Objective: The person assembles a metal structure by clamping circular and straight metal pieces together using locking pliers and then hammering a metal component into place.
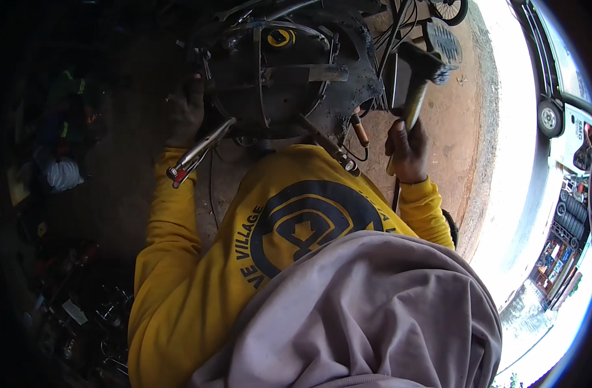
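Note:
My right hand (409,152) is closed around the yellowish handle of a hammer (415,98), its dark head raised at the right side of a metal bench. My left hand (185,115) is in shadow at the bench's left edge; its fingers are too dark to read. Between the hands lies a ring-shaped frame of thin metal bars (260,77) on the dark, rough metal top (357,48). A flat metal strip (327,73) crosses it. A silver rod-like tool with a red part (202,147) juts out toward me near my left wrist.
A second metal rod (331,145) points toward me, beside a copper-coloured handle (359,129) with a cable. A yellow and black round piece (281,37) lies at the back. Dark clutter (76,310) fills the lower left. A white vehicle (571,129) stands at the far right.

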Tool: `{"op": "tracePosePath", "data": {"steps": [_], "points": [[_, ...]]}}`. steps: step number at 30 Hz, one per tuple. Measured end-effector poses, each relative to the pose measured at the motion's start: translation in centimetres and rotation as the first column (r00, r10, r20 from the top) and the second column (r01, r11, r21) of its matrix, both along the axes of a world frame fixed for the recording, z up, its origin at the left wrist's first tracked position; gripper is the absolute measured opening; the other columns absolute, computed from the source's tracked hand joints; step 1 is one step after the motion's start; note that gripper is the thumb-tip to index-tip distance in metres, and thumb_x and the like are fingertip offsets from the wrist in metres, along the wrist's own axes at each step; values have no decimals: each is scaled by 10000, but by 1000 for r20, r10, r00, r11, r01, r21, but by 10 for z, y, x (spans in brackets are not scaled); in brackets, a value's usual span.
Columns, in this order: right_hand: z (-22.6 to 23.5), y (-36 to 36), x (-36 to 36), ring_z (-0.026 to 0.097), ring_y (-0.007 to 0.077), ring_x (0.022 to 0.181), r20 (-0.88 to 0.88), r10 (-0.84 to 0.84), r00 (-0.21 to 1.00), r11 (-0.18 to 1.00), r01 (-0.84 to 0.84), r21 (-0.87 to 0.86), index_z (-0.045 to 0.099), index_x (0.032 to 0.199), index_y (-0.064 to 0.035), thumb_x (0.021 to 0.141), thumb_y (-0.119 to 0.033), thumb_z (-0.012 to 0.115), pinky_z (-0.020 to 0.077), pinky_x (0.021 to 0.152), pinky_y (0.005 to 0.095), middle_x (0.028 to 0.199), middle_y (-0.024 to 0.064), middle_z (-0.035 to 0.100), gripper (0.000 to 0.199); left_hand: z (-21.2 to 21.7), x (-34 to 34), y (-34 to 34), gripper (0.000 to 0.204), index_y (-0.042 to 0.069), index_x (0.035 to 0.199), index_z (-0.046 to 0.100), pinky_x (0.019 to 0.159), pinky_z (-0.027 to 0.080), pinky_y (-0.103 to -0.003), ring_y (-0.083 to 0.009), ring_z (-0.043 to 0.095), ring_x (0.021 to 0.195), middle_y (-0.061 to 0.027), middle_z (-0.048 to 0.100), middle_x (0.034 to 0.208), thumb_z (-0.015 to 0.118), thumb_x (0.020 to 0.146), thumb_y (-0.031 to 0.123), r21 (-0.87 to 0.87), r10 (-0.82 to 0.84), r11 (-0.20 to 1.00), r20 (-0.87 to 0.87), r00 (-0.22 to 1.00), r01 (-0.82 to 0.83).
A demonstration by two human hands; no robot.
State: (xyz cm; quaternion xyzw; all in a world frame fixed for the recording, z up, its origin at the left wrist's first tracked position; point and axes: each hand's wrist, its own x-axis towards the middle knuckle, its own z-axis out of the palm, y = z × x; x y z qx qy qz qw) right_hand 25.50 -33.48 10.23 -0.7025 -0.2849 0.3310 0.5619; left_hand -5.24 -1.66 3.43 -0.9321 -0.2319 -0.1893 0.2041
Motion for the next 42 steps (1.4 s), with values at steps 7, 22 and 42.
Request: {"op": "tracePosePath", "data": {"steps": [7, 22, 42], "points": [[-32, 7, -16, 470, 59, 542, 200, 151, 968, 978, -116, -176, 585, 1142, 10, 1029, -349, 463, 368, 500, 233, 691, -4, 547, 396, -12, -3, -1, 496, 164, 1453, 379, 689, 550, -392, -289, 657, 835, -128, 611, 1107, 520, 979, 133, -80, -9, 997, 64, 998, 14], [19, 24, -17, 439, 66, 539, 235, 51, 971, 910, -142, 390, 508, 1053, 0, 961, -585, 475, 344, 480, 216, 704, 6, 489, 593, 16, 17, -10, 261, 93, 1214, 549, 675, 539, -395, -308, 670, 821, -127, 651, 1045, 518, 1003, 243, -304, 147, 947, 129, 981, -102], [-12, 18, -27, 413, 55, 543, 116, 83, 990, 994, -90, 54, 532, 1062, -10, 1031, -425, 420, 351, 486, 211, 695, -10, 492, 431, -24, -1, 3, 425, 143, 1379, 467, 679, 554, -434, -346, 668, 854, -224, 612, 1103, 554, 991, 293, 261, 18, 965, 92, 996, -42]]}}
